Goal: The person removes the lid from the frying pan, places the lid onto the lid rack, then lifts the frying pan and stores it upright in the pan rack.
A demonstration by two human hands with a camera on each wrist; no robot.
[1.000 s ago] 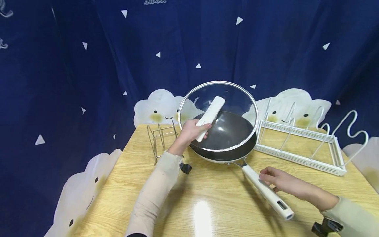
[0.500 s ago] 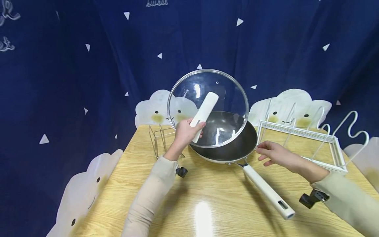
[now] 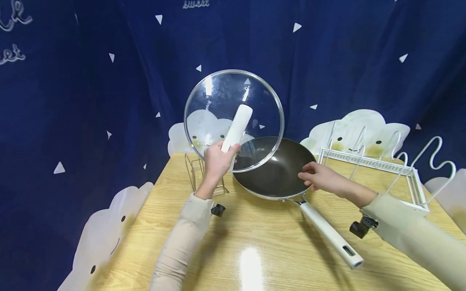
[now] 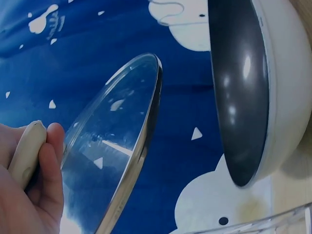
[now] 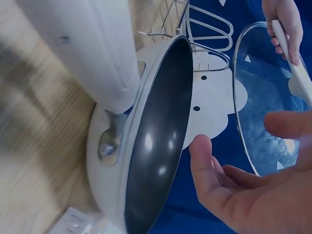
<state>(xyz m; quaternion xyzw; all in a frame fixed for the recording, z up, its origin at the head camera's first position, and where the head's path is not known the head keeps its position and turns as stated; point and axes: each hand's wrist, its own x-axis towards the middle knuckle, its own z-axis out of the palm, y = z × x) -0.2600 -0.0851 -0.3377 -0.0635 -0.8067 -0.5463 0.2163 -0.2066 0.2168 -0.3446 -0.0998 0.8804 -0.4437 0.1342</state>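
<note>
My left hand (image 3: pixel 217 159) grips the lower part of the long white handle (image 3: pixel 238 125) of a round glass lid (image 3: pixel 204 95) with a metal rim. Tilted, the lid is held up above the left side of a frying pan (image 3: pixel 276 178). The pan has a dark inside, a cream outside and a white handle (image 3: pixel 329 232) reaching toward the front right. My right hand (image 3: pixel 322 178) hovers over the pan's right rim with fingers loosely bent and holding nothing. In the right wrist view a gap shows between the right fingers (image 5: pixel 201 156) and the pan (image 5: pixel 161 141).
A thin wire rack (image 3: pixel 193 173) stands left of the pan, partly behind my left hand. At the right is a white rack (image 3: pixel 418 186) with upright wavy dividers. The wooden table (image 3: pixel 225 258) ends before a blue curtain (image 3: pixel 109 101) with white clouds.
The lid has risen and moved left in my left hand, uncovering more of the pan. My right hand has moved from beside the pan handle up and left over the pan's rim.
</note>
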